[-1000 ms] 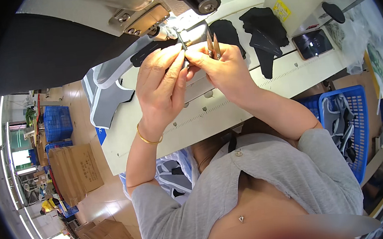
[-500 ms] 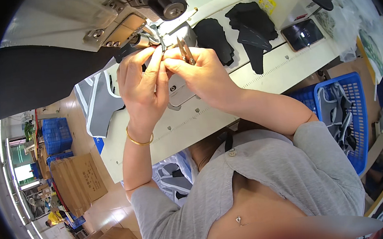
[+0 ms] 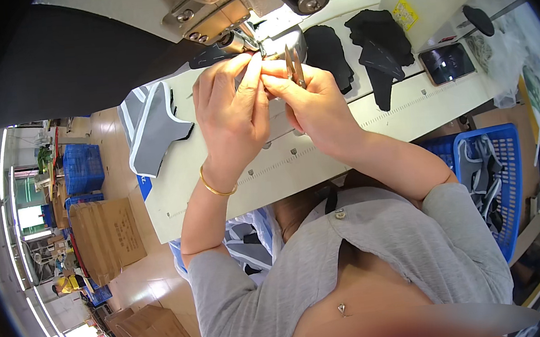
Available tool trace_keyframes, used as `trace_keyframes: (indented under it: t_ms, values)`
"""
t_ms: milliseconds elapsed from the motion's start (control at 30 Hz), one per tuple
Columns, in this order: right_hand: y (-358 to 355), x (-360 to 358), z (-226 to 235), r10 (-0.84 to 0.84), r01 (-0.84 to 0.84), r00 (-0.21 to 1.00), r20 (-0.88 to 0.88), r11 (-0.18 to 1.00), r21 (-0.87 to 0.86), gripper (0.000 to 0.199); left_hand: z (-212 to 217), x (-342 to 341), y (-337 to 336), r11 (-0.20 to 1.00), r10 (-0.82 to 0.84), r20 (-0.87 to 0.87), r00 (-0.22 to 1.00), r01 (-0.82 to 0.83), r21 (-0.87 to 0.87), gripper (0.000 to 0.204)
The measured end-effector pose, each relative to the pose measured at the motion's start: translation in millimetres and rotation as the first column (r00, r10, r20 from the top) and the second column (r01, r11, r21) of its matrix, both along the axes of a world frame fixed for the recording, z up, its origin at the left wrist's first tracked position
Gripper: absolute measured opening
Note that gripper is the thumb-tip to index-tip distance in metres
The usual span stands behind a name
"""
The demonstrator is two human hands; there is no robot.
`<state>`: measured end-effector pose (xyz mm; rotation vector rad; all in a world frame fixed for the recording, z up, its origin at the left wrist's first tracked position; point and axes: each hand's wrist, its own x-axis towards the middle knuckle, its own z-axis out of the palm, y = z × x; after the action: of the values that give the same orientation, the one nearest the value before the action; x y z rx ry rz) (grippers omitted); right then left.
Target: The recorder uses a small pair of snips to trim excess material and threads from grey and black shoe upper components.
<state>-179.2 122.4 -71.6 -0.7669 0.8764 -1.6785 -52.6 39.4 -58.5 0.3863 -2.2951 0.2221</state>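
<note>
My left hand (image 3: 232, 107) is closed in a pinch just below the needle area of a sewing machine (image 3: 219, 25). Whatever its fingertips hold is too small and too covered to make out. Against those fingertips, the thumb and forefinger of my right hand (image 3: 312, 100) are pressed together. Thread snips (image 3: 294, 67) are tucked in my right hand, their pointed blades sticking up past the fingers. Beside my left hand, on the white table (image 3: 209, 203), lie grey fabric pieces with pale trim (image 3: 154, 127).
Black fabric pieces (image 3: 327, 54) and another black pile (image 3: 380, 50) lie right of the machine, near a phone (image 3: 447, 63). A blue basket (image 3: 513, 192) of trimmed grey pieces stands at my right. Cartons (image 3: 109, 237) stand on the floor at left.
The view has shifted, so the machine and table sit further right in the picture. Both hands stay pinched together by the needle area, and the snips remain in my right hand.
</note>
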Motion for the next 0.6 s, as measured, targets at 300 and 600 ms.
trace_keyframes:
  t_ms: [300, 600]
  values:
    - [2, 1, 3, 0.027, -0.026, 1.000, -0.012, 0.999, 0.035, 0.016, -7, -7, 8, 0.998, 0.056, -0.049, 0.997, -0.055, 0.023, 0.033]
    - [3, 4, 5, 0.013, -0.014, 0.999, 0.031, 1.000, 0.024, 0.016, -11, -6, 6, 0.998, 0.031, -0.076, 0.997, -0.026, 0.055, 0.035]
